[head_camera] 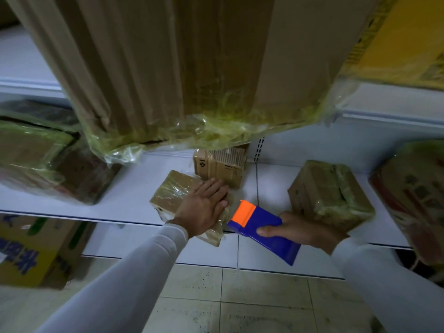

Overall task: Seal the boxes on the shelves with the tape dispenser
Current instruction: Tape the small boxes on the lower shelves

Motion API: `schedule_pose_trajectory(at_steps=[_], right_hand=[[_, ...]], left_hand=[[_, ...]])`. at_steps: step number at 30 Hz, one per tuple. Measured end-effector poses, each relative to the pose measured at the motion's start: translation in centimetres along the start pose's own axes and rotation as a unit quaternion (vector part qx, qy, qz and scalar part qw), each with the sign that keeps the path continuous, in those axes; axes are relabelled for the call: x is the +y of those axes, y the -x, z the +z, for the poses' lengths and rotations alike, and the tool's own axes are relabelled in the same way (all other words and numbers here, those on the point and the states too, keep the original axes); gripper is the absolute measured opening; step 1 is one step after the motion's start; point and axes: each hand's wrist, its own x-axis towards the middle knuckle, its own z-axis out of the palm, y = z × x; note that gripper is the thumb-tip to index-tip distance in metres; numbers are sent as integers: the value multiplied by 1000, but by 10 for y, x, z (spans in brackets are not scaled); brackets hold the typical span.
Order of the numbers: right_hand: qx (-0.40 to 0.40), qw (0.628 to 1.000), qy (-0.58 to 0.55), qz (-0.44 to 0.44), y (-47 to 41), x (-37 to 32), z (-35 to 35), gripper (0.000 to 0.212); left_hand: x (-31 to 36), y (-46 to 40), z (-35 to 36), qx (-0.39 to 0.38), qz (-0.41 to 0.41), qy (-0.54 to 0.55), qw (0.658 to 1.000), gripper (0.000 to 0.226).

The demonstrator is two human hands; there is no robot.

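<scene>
The blue tape dispenser [262,233] with its orange end is gripped by the right hand [300,230], fingers curled round it, just off the shelf [125,188] edge; beside it, the left hand [204,205] is laid flat, fingers straight, on a small taped box [171,191]. Past the right hand a second wrapped box [331,193] is seen; beyond the left hand, a small carton [221,164] is stood further back.
</scene>
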Motion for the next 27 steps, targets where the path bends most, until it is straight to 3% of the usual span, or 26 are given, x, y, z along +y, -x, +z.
schedule_pose_trajectory(at_steps=[6, 11, 14, 18, 25, 27], right_hand=[[8, 1000, 9, -12, 32, 22, -14, 77], [46, 997, 45, 45, 17, 17, 4, 43], [85, 990, 107, 45, -5, 4, 23, 41], [143, 946, 283, 62, -15, 9, 49, 41], [226, 950, 200, 75, 2, 29, 49, 48], [233, 954, 179, 62, 9, 37, 43, 48]], left_hand=[[-4, -8, -1, -2, 1, 31, 1000, 50], [-2, -5, 0, -7, -3, 17, 1000, 57], [-1, -6, -1, -20, -4, 10, 1000, 73], [2, -6, -4, -28, -12, 8, 1000, 78], [35, -21, 0, -78, -137, -31, 987, 72], [36, -26, 1, -75, -121, -41, 989, 70]])
